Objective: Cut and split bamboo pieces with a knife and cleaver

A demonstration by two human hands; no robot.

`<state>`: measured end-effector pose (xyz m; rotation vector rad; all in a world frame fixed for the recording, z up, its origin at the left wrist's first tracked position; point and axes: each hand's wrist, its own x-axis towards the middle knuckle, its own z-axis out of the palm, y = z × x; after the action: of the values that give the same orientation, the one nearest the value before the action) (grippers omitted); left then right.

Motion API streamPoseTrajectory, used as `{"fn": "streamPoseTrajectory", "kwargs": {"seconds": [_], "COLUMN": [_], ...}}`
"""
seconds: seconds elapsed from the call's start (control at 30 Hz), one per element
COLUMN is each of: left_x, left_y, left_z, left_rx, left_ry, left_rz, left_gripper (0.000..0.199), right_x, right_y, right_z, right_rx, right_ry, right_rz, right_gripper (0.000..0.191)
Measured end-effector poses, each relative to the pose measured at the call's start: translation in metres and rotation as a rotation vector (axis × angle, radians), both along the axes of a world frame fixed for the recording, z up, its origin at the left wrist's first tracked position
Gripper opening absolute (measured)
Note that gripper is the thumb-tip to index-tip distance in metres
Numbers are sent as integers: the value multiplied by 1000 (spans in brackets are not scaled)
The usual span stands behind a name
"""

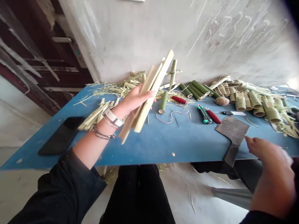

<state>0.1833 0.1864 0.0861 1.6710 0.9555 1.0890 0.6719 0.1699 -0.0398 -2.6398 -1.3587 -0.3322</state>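
Split bamboo strips [153, 91], long and pale, are gripped in my left hand [137, 98] above the blue table, its fingers closed around their middle. At the right, my right hand [268, 152] is beside a dark cleaver [233, 129] near the front edge. Its fingertips are close to the blade; motion blur hides whether they touch it or how far they are closed. The cleaver's handle points toward the table edge. More bamboo strips [93, 116] lie under and left of my left forearm. A short green bamboo tube [163, 102] is just right of the held strips.
A black phone-like slab [62, 137] lies at the left of the blue table [149, 149]. Green tubes [198, 88], a twine ball [221, 100], red-handled tools [213, 116], a green cutter [204, 114] and cut bamboo pieces [271, 109] line the back and right. Another person's leg [245, 174] is below.
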Motion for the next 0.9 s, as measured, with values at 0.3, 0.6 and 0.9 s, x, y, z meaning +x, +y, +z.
{"fn": "streamPoseTrajectory", "kwargs": {"seconds": [0.3, 0.6, 0.9], "left_x": [42, 13, -90], "left_y": [-199, -234, -236], "left_z": [-81, -109, -95], "left_rx": [-4, -177, -326], "left_ry": [-463, -586, -824], "left_rz": [319, 522, 539], "left_gripper": [32, 35, 22], "right_x": [-296, -310, -362], "right_y": [-202, -208, -135], "right_z": [17, -18, 7], "right_rx": [36, -151, -54], "right_ry": [1180, 1899, 1417], "right_rz": [1370, 1050, 1243], "right_gripper": [59, 48, 76]}}
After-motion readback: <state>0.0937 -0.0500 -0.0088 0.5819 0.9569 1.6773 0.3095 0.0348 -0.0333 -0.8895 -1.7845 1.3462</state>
